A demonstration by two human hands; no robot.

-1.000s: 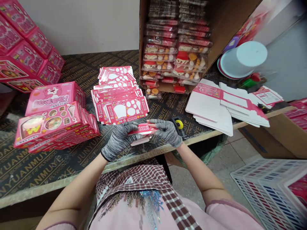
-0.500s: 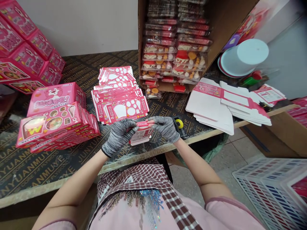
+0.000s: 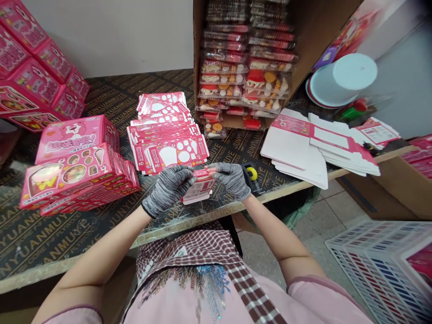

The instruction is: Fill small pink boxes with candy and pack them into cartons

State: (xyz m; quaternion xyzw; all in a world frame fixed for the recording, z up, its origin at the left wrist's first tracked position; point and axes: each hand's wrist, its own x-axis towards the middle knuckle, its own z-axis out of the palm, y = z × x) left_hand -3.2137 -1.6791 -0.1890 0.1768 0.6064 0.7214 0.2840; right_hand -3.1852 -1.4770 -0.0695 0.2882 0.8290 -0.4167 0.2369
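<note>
Between my hands, close to the table's front edge, is a small pink and white printed carton [image 3: 199,190]. My left hand [image 3: 168,189], in a grey knit glove with bare fingertips, pinches its left end. On the opposite end, the gloved fingers of my right hand [image 3: 232,180] are closed too. Part of the carton is hidden behind my fingers. Just beyond it lies a spread stack of flat pink printed cards [image 3: 172,150] with white cut-out shapes. A black tape measure [image 3: 251,174] with a yellow disc rests by my right hand.
Pink toy boxes [image 3: 74,175] are piled at left, with more boxes [image 3: 37,67] behind. An upright cardboard carton [image 3: 310,49] holds bagged toy parts [image 3: 246,81]. Flat white and pink box blanks [image 3: 293,148] lie at right, near a pale blue tub [image 3: 351,76]. White crates [image 3: 378,265] stand below.
Both hands keep hold of the carton in nearly the same place, with only slight finger movement. The whole view has shifted a little.
</note>
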